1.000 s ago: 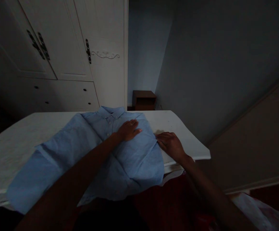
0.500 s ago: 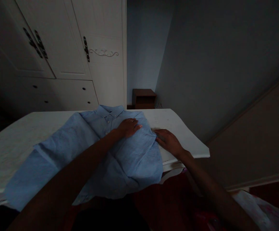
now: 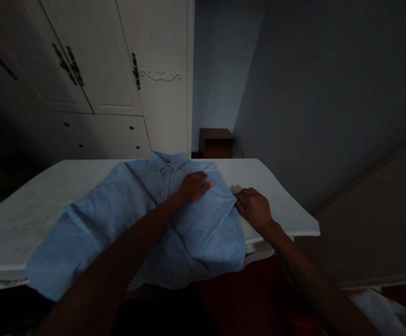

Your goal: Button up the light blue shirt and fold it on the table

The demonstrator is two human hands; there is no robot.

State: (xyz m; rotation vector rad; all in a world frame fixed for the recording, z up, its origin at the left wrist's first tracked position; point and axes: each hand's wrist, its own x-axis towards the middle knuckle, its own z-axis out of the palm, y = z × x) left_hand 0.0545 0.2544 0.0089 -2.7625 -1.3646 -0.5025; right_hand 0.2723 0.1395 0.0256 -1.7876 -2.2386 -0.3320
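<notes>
A light blue button-up shirt [image 3: 119, 205] lies front side up, its collar at the far side and its lower part hanging over the near edge of a white table [image 3: 66, 186]. My left hand [image 3: 194, 186] rests flat on the shirt's chest, right of the button line, with a ring on one finger. At the shirt's right edge, my right hand [image 3: 253, 205] has its fingers closed, pinching the cloth at the sleeve side. The fabric is drawn to a point there, with creases running from it. My left forearm covers part of the shirt's middle.
Behind the table stands a white wardrobe [image 3: 164, 112] with dark handles and drawers. A small brown nightstand [image 3: 218, 135] sits in the far corner. A grey wall [image 3: 328, 93] rises on the right. Pale patterned cloth [image 3: 381, 308] lies at the lower right.
My right hand's fingers have closed on the shirt's edge and pulled the cloth into a point. My left hand stays on the chest. The whole view has shifted slightly.
</notes>
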